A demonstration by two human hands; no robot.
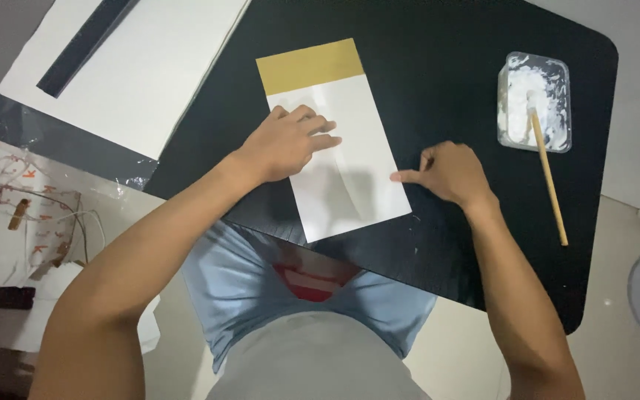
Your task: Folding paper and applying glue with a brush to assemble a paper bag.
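A white sheet of paper (350, 167) with a gold band (309, 65) along its far end lies on a black board (446, 67) resting on my lap. My left hand (290, 141) presses flat on the sheet's left side, fingers pointing right. My right hand (446, 172) rests on the board at the sheet's right edge, its index finger touching that edge, the other fingers curled. Neither hand holds anything.
A clear plastic tub (535, 100) of white paste stands at the board's far right, with a wooden stick (550, 178) leaning out of it toward me. A large white sheet (135, 74) with a black strip (83, 44) lies at the far left. Cables and paper (24, 215) sit at left.
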